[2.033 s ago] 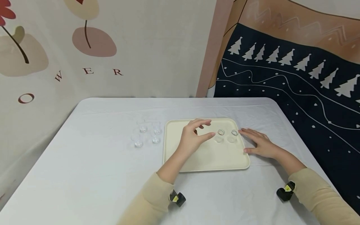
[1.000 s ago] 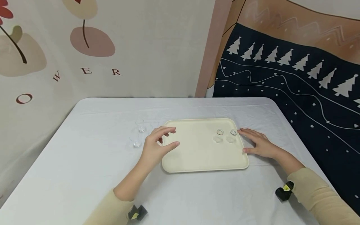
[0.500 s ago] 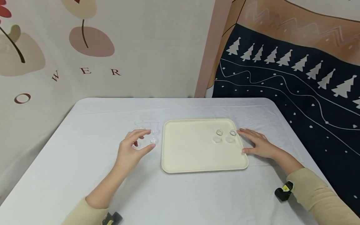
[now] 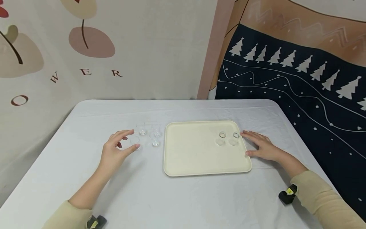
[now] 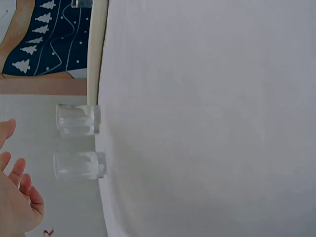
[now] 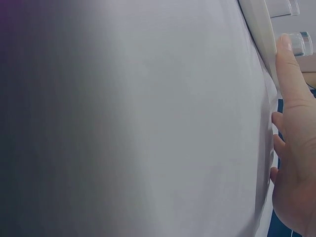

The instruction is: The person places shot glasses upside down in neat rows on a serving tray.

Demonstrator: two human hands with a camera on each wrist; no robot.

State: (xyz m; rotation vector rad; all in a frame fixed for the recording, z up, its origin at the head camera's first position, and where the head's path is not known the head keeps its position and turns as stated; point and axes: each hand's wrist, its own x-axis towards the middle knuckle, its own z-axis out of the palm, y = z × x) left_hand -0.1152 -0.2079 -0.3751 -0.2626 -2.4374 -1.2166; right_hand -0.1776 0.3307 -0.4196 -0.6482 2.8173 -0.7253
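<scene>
In the head view my left hand (image 4: pixel 114 149) is at the left, thumb and fingers parted on either side of a small clear glass (image 4: pixel 134 141). Beside it stand more upright glasses, among them a back one (image 4: pixel 142 129) and a front right one (image 4: pixel 155 142). The left wrist view shows two thick-based glasses (image 5: pixel 76 120) upright beyond the hand (image 5: pixel 17 197). A cream tray (image 4: pixel 194 159) carries two upside-down glasses, the left one (image 4: pixel 220 140) and the right one (image 4: pixel 234 140). My right hand (image 4: pixel 264 148) has its fingers extended, thumb and fingertips at the tray's right edge.
A white cloth (image 4: pixel 183 203) covers the table. Behind it hang a pale curtain (image 4: pixel 160 57) with printed shapes and a dark blue cloth (image 4: pixel 271 73) with white trees.
My left hand has moved from over the tray, near the upside-down glasses, leftward to the front left glass on the table. My right hand has stayed at the tray's right edge.
</scene>
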